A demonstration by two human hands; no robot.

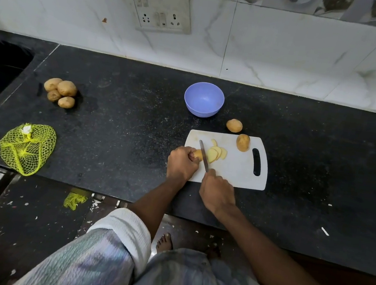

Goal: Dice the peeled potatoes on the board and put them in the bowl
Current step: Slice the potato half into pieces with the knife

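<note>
Right grip clamps the knife, its blade against the potato that the left grip clamps on the board. Slices lie just right of the blade; beyond, the bowl.

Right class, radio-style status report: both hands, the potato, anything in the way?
Left hand grips potato end; right hand holds knife, slicing. Slices on cutting board; bowl empty. Whole potato on board, clear of blade.
</note>
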